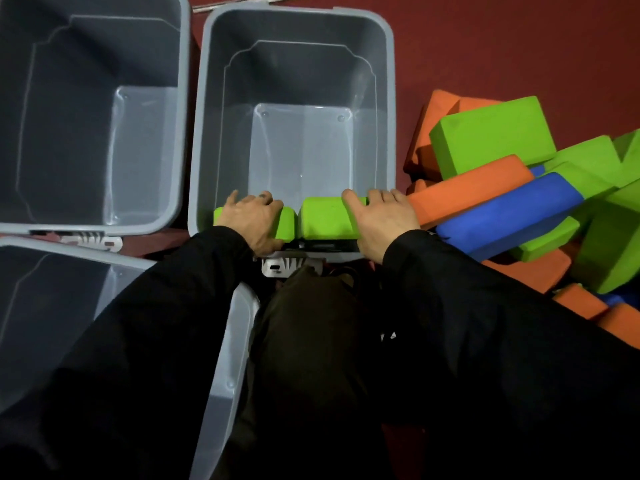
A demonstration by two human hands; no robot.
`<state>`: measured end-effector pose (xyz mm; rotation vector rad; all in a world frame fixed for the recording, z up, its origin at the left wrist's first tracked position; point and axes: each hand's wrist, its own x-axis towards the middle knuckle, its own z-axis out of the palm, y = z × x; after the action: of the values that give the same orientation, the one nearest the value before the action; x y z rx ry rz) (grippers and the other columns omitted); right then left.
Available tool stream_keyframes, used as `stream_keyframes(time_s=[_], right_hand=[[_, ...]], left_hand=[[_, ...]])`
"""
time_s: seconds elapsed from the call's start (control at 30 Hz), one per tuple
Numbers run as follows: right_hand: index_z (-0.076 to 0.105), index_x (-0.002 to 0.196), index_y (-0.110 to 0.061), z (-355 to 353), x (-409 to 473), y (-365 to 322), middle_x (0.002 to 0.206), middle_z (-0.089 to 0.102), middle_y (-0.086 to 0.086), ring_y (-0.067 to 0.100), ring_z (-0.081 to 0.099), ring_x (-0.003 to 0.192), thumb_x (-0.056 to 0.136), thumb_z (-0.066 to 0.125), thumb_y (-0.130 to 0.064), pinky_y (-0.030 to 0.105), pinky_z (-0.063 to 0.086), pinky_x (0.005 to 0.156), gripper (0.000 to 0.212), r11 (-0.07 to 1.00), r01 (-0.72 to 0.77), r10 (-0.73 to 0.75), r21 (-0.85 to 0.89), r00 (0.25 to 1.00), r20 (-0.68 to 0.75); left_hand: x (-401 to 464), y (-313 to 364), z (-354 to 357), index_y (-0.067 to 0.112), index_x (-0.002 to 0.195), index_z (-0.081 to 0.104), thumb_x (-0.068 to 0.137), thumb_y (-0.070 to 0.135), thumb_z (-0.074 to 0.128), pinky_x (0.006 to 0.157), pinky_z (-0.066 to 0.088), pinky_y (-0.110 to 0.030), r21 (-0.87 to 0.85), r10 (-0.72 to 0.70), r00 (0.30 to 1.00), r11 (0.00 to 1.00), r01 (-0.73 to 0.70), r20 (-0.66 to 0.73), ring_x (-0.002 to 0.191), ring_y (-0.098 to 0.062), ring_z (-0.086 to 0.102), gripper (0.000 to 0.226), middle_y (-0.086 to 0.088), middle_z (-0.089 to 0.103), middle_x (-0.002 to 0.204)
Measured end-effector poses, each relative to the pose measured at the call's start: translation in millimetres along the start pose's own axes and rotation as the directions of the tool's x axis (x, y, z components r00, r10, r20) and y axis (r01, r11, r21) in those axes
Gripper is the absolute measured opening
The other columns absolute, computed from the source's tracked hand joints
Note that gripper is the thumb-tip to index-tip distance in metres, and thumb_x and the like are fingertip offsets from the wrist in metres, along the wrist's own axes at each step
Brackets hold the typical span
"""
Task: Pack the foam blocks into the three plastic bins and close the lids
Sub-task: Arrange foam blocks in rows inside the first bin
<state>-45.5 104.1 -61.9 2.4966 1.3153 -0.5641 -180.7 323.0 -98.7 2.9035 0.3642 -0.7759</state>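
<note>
Three open grey plastic bins stand on the red floor: one in the middle (388,98), one at the upper left (183,98), one at the lower left (242,306). Two green foam blocks sit side by side at the near wall inside the middle bin. My left hand (254,221) grips the left green block (288,221) from above. My right hand (381,220) grips the right green block (325,218). A pile of green, orange and blue foam blocks (519,188) lies to the right of the middle bin.
Both left bins show nothing inside them. A grey latch (291,266) sticks out at the middle bin's near edge, another latch (93,241) on the upper left bin. My dark sleeves and legs cover the lower part of the view. No lids are in sight.
</note>
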Motion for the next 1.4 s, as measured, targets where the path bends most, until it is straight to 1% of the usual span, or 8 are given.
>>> stream_keyframes(time_s=[0.13, 0.27, 0.43, 0.67, 0.83, 0.93, 1.17, 1.4], right_hand=[[0.035, 0.142, -0.025, 7.9, -3.0, 0.3, 0.112, 0.063, 0.016, 0.037, 0.062, 0.106, 0.067, 0.070, -0.028, 0.052, 0.032, 0.111, 0.083, 0.999, 0.028, -0.029, -0.019, 0.999, -0.035], [0.041, 0.144, -0.019, 18.3, 4.1, -12.8, 0.117, 0.061, 0.022, 0.039, 0.058, 0.111, 0.068, 0.074, -0.024, 0.053, 0.032, 0.114, 0.083, 0.996, 0.079, -0.083, -0.038, 0.992, -0.095], [0.024, 0.159, -0.015, 30.1, 7.9, -17.0, 0.156, 0.027, 0.037, 0.048, 0.029, 0.146, 0.081, 0.035, -0.081, 0.057, 0.019, 0.122, 0.102, 0.999, 0.008, -0.009, 0.041, 1.000, 0.006], [0.033, 0.157, -0.014, 59.1, -4.8, -25.3, 0.155, 0.033, 0.035, 0.049, 0.035, 0.144, 0.085, 0.028, -0.079, 0.062, 0.027, 0.118, 0.097, 0.994, 0.000, 0.013, 0.106, 0.993, -0.121], [0.041, 0.152, -0.010, 56.4, -3.2, -22.5, 0.152, 0.040, 0.032, 0.047, 0.040, 0.142, 0.082, 0.029, -0.078, 0.064, 0.025, 0.117, 0.099, 0.993, 0.013, -0.001, 0.115, 0.994, -0.107], [0.043, 0.150, -0.008, 41.7, 10.7, -12.1, 0.153, 0.041, 0.023, 0.039, 0.048, 0.136, 0.076, 0.057, -0.071, 0.065, 0.023, 0.117, 0.098, 0.986, 0.099, -0.077, 0.133, 0.984, -0.158], [0.035, 0.148, -0.029, 24.2, 18.4, -16.1, 0.130, 0.053, 0.004, 0.033, 0.056, 0.113, 0.068, 0.071, -0.045, 0.048, 0.041, 0.098, 0.089, 0.968, 0.195, -0.174, 0.155, 0.975, -0.141], [0.029, 0.150, -0.029, 49.2, 21.7, -27.4, 0.134, 0.045, 0.003, 0.031, 0.049, 0.121, 0.074, 0.062, -0.070, 0.045, 0.031, 0.104, 0.092, 0.964, 0.209, -0.204, 0.164, 0.978, -0.048]], left_hand=[[-8.0, -14.6, 7.0, 0.028, 0.134, 0.049, 0.062, 0.068, 0.057, 0.100, 0.045, -0.047, -0.048, 0.035, 0.998, 0.998, -0.038, -0.059, 0.114, -0.031, 0.058, 0.082, -0.003, 0.055, 0.126], [-5.1, -6.1, 18.2, 0.036, 0.142, 0.043, 0.067, 0.070, 0.047, 0.119, 0.009, -0.060, -0.198, -0.022, 0.999, 0.980, 0.028, 0.032, 0.134, -0.031, 0.044, 0.082, -0.004, 0.050, 0.140], [-14.2, 5.2, 35.6, 0.033, 0.153, 0.028, 0.083, 0.066, 0.046, 0.118, -0.006, -0.067, -0.182, -0.043, 0.996, 0.983, 0.029, -0.075, 0.148, -0.025, 0.026, 0.080, 0.000, 0.042, 0.153], [-10.7, 29.7, 36.7, 0.028, 0.154, 0.033, 0.079, 0.049, 0.032, 0.118, -0.005, -0.066, -0.311, 0.001, 0.986, 0.949, -0.054, -0.169, 0.147, -0.023, 0.030, 0.078, 0.000, 0.046, 0.151], [-2.2, 26.4, 32.0, 0.030, 0.157, 0.020, 0.074, 0.055, 0.059, 0.118, -0.005, -0.066, -0.229, 0.004, 1.000, 0.973, -0.004, -0.002, 0.150, -0.022, 0.023, 0.096, -0.002, 0.041, 0.154], [5.1, 15.0, 21.8, 0.033, 0.156, 0.012, 0.071, 0.061, 0.073, 0.114, -0.004, -0.073, -0.197, -0.144, 0.987, 0.968, 0.156, 0.075, 0.150, -0.027, 0.020, 0.108, -0.004, 0.034, 0.157], [1.6, -3.9, 11.7, 0.022, 0.120, 0.053, 0.069, 0.061, 0.067, 0.097, 0.045, -0.047, 0.050, 0.083, 0.992, 0.996, -0.078, -0.091, 0.104, -0.032, 0.062, 0.066, -0.005, 0.059, 0.114], [-3.1, -7.4, 30.0, 0.020, 0.117, 0.045, 0.058, 0.064, 0.062, 0.118, 0.019, -0.057, -0.195, -0.004, 1.000, 0.981, 0.004, 0.000, 0.115, -0.030, 0.055, 0.075, -0.003, 0.054, 0.115]])
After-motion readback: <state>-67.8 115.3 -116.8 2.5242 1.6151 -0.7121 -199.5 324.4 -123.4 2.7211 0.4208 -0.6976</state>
